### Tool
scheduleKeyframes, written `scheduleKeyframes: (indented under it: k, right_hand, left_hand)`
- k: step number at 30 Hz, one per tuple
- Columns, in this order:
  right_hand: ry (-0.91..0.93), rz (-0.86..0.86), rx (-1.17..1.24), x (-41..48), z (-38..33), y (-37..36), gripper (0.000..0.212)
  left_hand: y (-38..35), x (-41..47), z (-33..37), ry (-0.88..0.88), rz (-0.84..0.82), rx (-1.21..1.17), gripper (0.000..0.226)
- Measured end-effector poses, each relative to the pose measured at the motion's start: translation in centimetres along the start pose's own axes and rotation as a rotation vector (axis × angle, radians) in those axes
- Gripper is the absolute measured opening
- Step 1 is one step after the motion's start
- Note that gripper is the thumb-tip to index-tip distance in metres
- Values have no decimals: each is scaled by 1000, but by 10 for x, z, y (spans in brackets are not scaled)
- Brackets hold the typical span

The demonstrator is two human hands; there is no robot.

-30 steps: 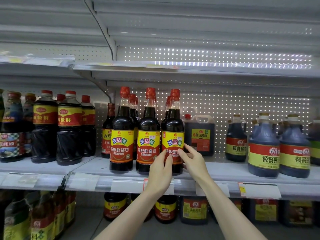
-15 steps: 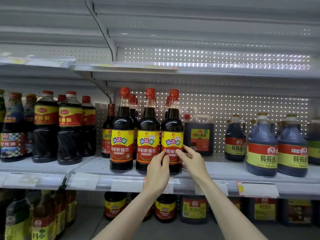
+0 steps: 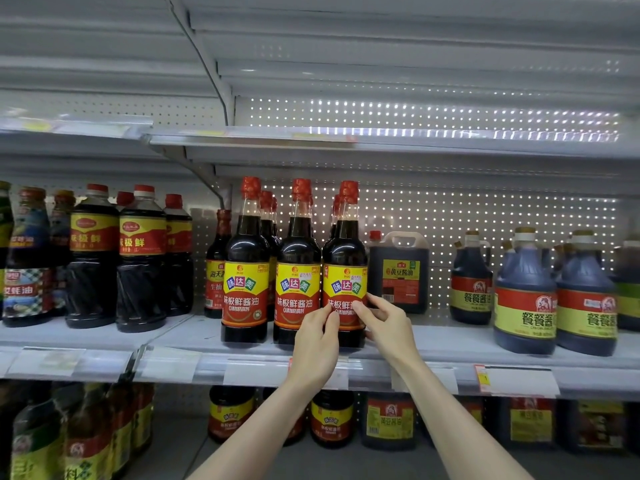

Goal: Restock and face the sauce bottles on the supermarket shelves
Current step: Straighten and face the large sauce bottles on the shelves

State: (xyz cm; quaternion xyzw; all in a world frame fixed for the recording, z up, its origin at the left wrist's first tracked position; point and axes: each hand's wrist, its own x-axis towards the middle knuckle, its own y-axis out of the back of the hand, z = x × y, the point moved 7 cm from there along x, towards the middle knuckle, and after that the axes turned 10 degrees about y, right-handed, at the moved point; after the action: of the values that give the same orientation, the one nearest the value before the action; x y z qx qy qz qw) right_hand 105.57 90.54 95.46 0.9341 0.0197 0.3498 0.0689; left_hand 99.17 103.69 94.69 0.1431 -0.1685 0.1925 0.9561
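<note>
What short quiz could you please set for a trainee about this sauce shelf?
1. True or false: the left hand and the right hand both touch the same red-capped bottle.
2. What stands just to the right of that bottle? A: a dark jug with a handle. B: a green can. C: a wire basket.
3. Fill in: counting that bottle, ___ bottles with its yellow and red label stand in the front row.

Key: 1 true; 2 A; 3 three.
</note>
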Motion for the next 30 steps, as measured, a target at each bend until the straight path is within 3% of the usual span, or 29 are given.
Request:
scheduleKeyframes:
  k: [14, 20, 26, 30]
  right_hand:
    - [-15, -43, -41, -4, -11, -2, 51]
    - [26, 38, -16, -24, -25, 6, 50]
    - [51, 100, -42, -59, -19, 25, 27]
    - [-6, 87, -30, -93, 5, 34, 27]
  left_hand:
    - [4, -4, 8, 42, -100, -14, 43]
    - [18, -22, 0, 48, -139, -77, 48]
    - [11, -50, -27, 22, -192, -32, 47]
    - [-5, -69, -56, 50, -232, -30, 45]
